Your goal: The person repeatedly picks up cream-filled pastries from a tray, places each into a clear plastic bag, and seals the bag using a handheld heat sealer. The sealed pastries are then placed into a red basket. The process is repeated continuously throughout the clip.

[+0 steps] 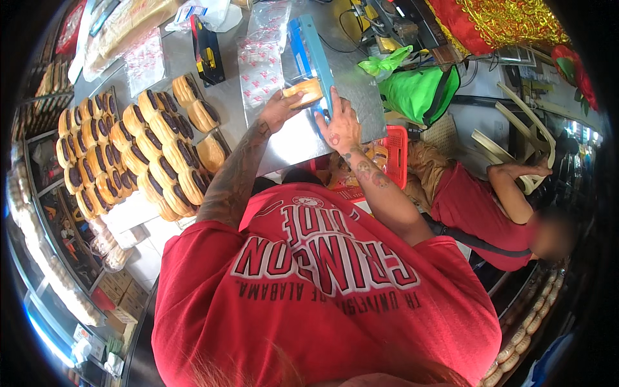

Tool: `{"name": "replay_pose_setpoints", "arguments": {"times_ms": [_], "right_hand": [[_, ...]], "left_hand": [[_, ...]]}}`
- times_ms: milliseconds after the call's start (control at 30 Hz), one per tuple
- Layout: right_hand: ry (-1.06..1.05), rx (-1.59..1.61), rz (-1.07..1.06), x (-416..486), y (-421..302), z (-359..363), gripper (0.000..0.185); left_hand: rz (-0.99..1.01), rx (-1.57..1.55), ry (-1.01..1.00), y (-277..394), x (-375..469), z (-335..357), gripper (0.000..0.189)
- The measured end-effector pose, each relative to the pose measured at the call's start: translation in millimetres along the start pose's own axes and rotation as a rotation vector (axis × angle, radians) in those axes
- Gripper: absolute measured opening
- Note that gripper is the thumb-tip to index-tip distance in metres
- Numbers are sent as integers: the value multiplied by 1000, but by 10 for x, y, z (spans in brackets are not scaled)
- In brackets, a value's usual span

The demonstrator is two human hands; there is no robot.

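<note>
My left hand (280,109) grips a golden bread roll (303,93) by its left end, over the steel table. The roll's right end meets the blue bar of an impulse-type bag sealer (316,53). My right hand (341,121) rests at the near end of that sealer, fingers spread against the bar, holding nothing that I can see. Left of the sealer lie printed clear plastic bags (261,72). Whether the roll is inside a clear bag cannot be told. Many rolls with dark filling (167,145) stand in stacked rows to the left of my left arm.
A black and yellow tool (208,53) lies behind the rolls. Green bags (420,94) sit at the table's right corner. Below it is a red plastic basket (397,157) of packed rolls. Another person (478,208) in a red shirt is at the right, near beige chair legs (527,130).
</note>
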State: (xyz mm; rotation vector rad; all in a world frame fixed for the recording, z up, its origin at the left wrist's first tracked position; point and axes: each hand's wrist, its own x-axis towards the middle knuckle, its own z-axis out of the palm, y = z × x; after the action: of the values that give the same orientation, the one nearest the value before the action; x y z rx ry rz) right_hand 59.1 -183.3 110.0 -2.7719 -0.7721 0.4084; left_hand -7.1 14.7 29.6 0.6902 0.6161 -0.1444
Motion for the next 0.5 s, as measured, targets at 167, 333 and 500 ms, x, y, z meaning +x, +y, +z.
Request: {"name": "replay_pose_setpoints", "arguments": {"times_ms": [167,333,500], "right_hand": [[-26,9,24,14,-39,-40,88],[-35,14,39,34,-68,-102,88],[215,157,-130,44,29,-110,74]], "left_hand": [[-17,45,46,22,63,-22,56],[-31,99,102,30,154,-10,53],[26,55,69,69,53,67,59]]}}
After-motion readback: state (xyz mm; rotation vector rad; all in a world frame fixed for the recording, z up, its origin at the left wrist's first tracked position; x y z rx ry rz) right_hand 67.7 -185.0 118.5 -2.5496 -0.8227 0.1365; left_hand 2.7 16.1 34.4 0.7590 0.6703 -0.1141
